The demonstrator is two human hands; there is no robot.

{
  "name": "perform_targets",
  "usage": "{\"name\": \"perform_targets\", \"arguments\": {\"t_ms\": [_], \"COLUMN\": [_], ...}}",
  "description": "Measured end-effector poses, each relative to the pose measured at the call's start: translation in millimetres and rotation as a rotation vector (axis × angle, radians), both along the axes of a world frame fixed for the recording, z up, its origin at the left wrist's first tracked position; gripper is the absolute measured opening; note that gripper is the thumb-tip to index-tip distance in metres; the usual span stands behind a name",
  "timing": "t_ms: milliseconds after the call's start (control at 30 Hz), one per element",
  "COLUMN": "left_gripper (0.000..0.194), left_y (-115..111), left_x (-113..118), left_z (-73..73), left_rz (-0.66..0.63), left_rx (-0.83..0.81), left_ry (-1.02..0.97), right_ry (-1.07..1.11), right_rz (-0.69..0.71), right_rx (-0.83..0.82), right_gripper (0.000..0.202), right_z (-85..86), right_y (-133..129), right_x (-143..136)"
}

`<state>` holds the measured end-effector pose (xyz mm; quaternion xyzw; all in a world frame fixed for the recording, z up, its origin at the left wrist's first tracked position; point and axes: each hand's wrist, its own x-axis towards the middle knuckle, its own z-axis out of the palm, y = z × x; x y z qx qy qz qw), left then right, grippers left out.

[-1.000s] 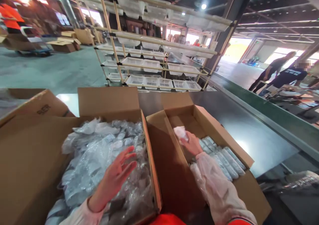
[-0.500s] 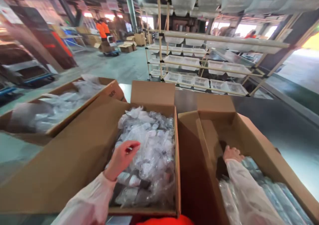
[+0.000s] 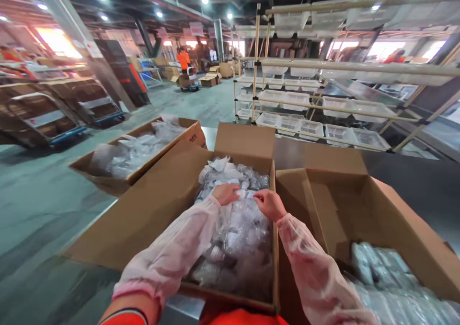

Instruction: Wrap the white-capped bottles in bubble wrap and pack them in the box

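Note:
My left hand [image 3: 226, 194] and my right hand [image 3: 270, 204] face each other over the far half of the middle cardboard box [image 3: 275, 248]. Their fingers are closed on opposite ends of a clear plastic packet [image 3: 246, 194] with white in it; its exact contents are too blurred to name. Beneath lies a heap of clear plastic bags [image 3: 233, 238] holding small white and dark items. To the right stands an open cardboard box [image 3: 345, 205], with clear-wrapped packets [image 3: 383, 267] in rows in its near part.
At the left, another cardboard box [image 3: 179, 140] holds more clear plastic bags. A long cardboard flap [image 3: 143, 205] spreads out left of the middle box. Behind the table stands a pipe rack [image 3: 256, 66] with white plastic baskets. Loaded trolleys [image 3: 46, 109] and a person in orange [image 3: 183, 59] are farther off.
My right hand has come out of the right box and over to the middle box. My left hand has moved farther in, and both now hold the packet. The view has swung left.

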<state>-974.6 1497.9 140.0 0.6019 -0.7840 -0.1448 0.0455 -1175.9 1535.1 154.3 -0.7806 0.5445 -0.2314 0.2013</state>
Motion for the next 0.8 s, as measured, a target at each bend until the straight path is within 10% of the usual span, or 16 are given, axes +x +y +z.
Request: {"name": "perform_targets", "arguments": {"t_ms": [333, 533, 700, 800], "left_gripper": [0.028, 0.048, 0.049, 0.049], "left_y": [19.6, 40.4, 69.0, 80.6], "left_x": [7.8, 17.0, 6.0, 13.6], "left_z": [-6.9, 9.9, 33.1, 49.5], "left_rz": [0.077, 0.266, 0.143, 0.217], "left_rx": [-0.199, -0.026, 0.143, -0.023], "left_ry": [0.734, 1.601, 1.859, 1.931], "right_ry": [-0.201, -0.540, -0.609, -0.601], "right_rz": [-0.067, 0.079, 0.218, 0.419], "right_rx": [-0.042, -0.103, -0.091, 0.073], "right_gripper": [0.062, 0.045, 0.046, 0.050], "right_z": [-31.6, -10.6, 23.5, 39.1], "right_y": [-30.5, -13.4, 15.9, 14.2], "right_x": [7.4, 6.4, 58.8, 92.1]}}
